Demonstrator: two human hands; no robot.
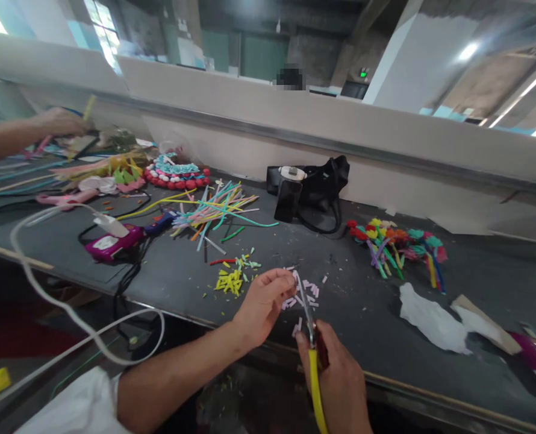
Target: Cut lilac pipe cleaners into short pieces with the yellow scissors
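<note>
My right hand point(340, 374) grips a pair of scissors point(314, 377) with yellow handles, their blades pointing away from me. The blade tips reach the fingertips of my left hand point(265, 301), which is closed in a pinch. What it pinches is too small and covered to make out. Short pale lilac pieces point(312, 289) lie scattered on the dark table below the blades. Left of them is a pile of short yellow pieces point(229, 282), with light green bits point(249, 260) and a red strip point(223, 261) just behind.
Long coloured pipe cleaners point(218, 208) lie behind the piles. A purple glue gun point(114, 243) with cables lies left. A phone point(288, 200) leans before a black bag point(324, 187). Colourful fuzzy flowers point(398, 238) and white paper point(433, 319) lie right. Another person's hand point(62, 122) works far left.
</note>
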